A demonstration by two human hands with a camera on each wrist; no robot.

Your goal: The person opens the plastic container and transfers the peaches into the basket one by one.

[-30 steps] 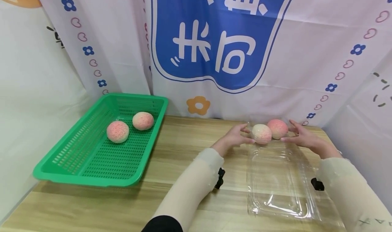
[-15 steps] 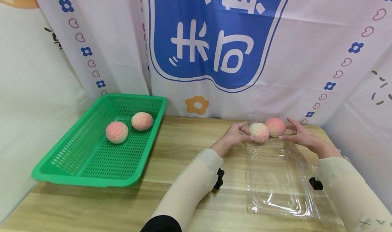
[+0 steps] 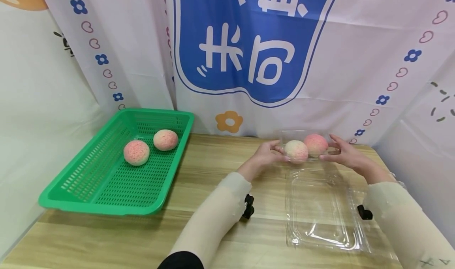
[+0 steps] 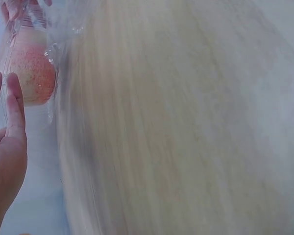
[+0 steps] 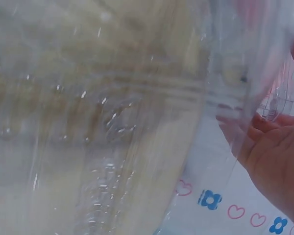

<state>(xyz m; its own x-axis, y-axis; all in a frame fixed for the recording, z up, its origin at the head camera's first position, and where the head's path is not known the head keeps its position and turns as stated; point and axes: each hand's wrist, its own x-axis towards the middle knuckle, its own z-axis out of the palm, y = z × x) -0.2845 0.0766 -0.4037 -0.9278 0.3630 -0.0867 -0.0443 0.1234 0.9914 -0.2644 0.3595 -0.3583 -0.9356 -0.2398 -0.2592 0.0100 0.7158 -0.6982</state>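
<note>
In the head view, a clear box (image 3: 293, 134) is held right of centre, near the back of the bench (image 3: 220, 174). Its left end is gripped by the left hand (image 3: 267, 153) and its right end by the right hand (image 3: 346, 154), both moderately spread between thumb and fingers. Inside, a pale ball (image 3: 296, 151) is nestled against a pink ball (image 3: 316, 145). Both ends are probably held so that the thin plastic is kept level and the balls are stopped from rolling. Below it, a clear tray (image 3: 320, 209) is laid flat; whether it is joined to the box cannot be told. At the left, two more balls are contained by the green basket (image 3: 103, 209), whose raised sides presumably keep them in.

In the left wrist view, the left hand's fingers are seen pressed flat along the box wall, a contact less clear from above.

In the right wrist view, most of the frame is filled by blurred, ridged plastic; the right hand is shown at the right edge, its grip partly hidden.
</note>
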